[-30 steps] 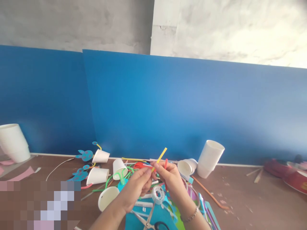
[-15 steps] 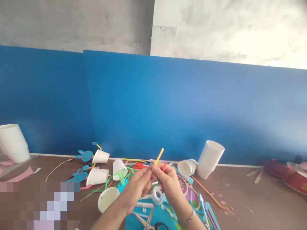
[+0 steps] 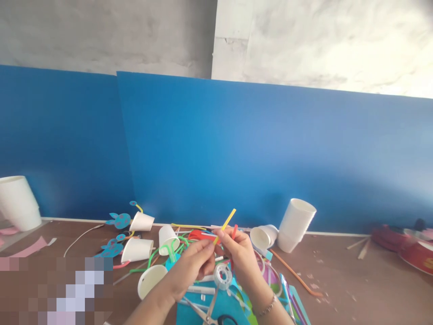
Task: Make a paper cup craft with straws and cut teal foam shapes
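Above the craft heap, my left hand [image 3: 194, 264] pinches the lower end of a thin yellow straw [image 3: 229, 218] between thumb and fingers. My right hand [image 3: 241, 255] grips the same straw higher up, so its top points up and to the right. A red straw [image 3: 234, 232] is tucked in the fingers of my right hand. Below my hands lie a clear tape roll [image 3: 223, 276], scissors [image 3: 210, 319] with spread blades, and blue paper [image 3: 192, 311].
Stacked white paper cups [image 3: 297, 225] stand at right, near a lying cup [image 3: 264, 237]. To the left are cups with blue paper animal heads [image 3: 118, 220] and an open cup [image 3: 151, 280]. An orange straw [image 3: 296, 273] lies right. A blue partition [image 3: 253, 153] rises behind.
My hands have drawn slightly apart, the right one moving a little rightward. The yellow straw leans further right, and its lower part now shows between my fingers.
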`<state>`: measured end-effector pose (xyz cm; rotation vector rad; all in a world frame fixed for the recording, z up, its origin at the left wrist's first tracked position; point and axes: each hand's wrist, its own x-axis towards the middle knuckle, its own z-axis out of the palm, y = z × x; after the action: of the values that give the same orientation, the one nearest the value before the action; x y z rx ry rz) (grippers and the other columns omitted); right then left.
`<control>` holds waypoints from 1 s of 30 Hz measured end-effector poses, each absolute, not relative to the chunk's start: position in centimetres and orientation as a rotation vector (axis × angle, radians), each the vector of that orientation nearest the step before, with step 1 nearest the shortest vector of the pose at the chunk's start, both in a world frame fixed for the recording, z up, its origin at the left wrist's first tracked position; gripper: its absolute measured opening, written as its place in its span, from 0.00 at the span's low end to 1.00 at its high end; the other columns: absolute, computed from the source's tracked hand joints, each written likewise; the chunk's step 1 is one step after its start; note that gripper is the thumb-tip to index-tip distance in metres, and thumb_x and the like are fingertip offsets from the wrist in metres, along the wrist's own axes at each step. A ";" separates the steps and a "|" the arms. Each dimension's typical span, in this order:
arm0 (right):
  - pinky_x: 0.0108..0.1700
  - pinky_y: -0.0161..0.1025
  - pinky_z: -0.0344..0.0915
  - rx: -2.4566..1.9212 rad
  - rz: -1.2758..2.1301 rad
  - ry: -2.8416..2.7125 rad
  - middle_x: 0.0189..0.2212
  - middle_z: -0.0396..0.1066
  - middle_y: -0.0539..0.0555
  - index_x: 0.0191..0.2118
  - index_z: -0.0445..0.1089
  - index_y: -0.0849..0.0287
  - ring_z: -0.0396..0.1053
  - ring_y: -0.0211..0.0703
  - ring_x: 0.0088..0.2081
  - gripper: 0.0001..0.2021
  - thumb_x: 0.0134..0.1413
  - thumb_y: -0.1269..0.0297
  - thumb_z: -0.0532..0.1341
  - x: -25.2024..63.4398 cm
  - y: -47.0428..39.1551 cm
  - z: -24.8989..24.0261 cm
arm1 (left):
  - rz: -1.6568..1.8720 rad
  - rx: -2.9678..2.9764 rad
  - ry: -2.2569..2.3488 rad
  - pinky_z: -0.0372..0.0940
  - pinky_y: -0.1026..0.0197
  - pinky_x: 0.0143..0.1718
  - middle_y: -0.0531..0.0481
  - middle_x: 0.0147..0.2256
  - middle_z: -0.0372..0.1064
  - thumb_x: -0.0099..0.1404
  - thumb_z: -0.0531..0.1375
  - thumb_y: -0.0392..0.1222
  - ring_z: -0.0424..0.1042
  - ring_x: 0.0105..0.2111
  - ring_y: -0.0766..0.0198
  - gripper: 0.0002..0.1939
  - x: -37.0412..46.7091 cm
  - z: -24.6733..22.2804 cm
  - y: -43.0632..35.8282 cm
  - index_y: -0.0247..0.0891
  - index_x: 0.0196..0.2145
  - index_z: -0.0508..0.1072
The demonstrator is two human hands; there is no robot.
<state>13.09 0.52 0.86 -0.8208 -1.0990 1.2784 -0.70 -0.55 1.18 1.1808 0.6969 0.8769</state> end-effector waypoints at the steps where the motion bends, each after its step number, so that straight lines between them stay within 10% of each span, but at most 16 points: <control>1: 0.26 0.34 0.54 -0.830 1.276 -1.125 0.14 0.59 0.45 0.23 0.73 0.61 0.54 0.34 0.20 0.14 0.46 0.53 0.68 13.2 0.5 1.0 | 0.877 1.185 0.701 0.36 0.66 0.16 0.61 0.14 0.53 0.59 0.57 0.60 0.44 0.14 0.74 0.21 -0.7 1.2 -0.6 0.37 0.28 0.64; 21: 0.27 0.34 0.55 -0.767 1.296 -1.296 0.15 0.62 0.47 0.18 0.69 0.61 0.56 0.34 0.21 0.17 0.51 0.56 0.66 13.2 -0.2 1.8 | 0.881 1.286 0.734 0.43 0.66 0.18 0.57 0.13 0.57 0.62 0.52 0.64 0.49 0.15 0.72 0.26 -1.0 1.0 -0.4 0.35 0.27 0.68; 30: 0.24 0.32 0.49 -0.906 1.438 -1.550 0.19 0.61 0.45 0.28 0.73 0.62 0.53 0.32 0.21 0.13 0.46 0.56 0.67 12.9 -0.1 0.9 | 1.165 1.182 0.879 0.63 0.62 0.36 0.47 0.38 0.71 0.59 0.59 0.57 0.68 0.38 0.59 0.19 -0.9 1.7 -0.4 0.38 0.37 0.73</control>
<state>12.88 -0.06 0.90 -0.9063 -1.5505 1.4384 -0.92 -0.35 1.75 1.1819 0.8789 1.1655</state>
